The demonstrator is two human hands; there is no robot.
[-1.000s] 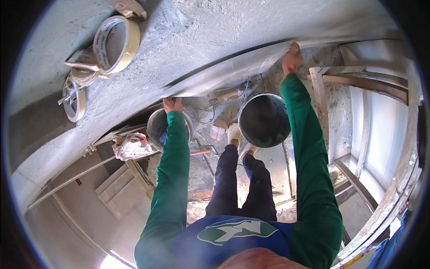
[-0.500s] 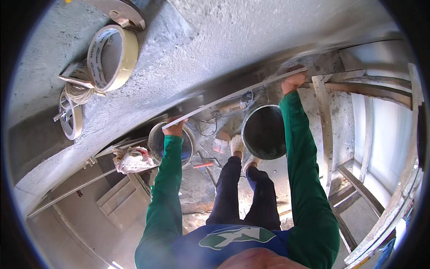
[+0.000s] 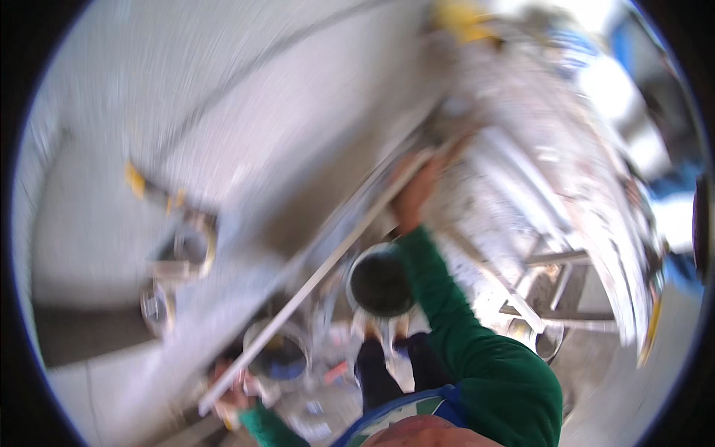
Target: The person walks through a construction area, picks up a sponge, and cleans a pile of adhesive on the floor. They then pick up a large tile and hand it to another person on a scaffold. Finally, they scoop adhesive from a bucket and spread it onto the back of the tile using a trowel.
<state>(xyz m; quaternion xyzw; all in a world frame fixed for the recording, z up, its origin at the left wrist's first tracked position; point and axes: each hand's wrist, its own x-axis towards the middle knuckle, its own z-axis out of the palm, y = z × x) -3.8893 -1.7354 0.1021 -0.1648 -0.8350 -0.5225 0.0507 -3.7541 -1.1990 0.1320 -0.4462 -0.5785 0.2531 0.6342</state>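
A long, narrow, pale straightedge (image 3: 320,276) runs slantwise from the lower left up to the upper middle, along the grey wall (image 3: 246,164). Its lower end is gripped by my left hand (image 3: 235,392), low at the left. Farther up, my right hand (image 3: 414,195) is closed around the other end, its fingers smeared by motion. Both green-sleeved arms reach forward to it. Whether the straightedge touches the wall cannot be made out.
A dark-filled bucket (image 3: 381,280) stands in front of my feet, and another bucket (image 3: 277,353) sits to its left. A red-handled tool (image 3: 335,372) lies nearby. Wooden framing (image 3: 495,279) stands at the right. A tape roll (image 3: 205,246) shows blurred at the left.
The view has swung and blurred. The straightedge now slopes more steeply, its left end lower and its right end higher in view. Both hands keep hold of it.
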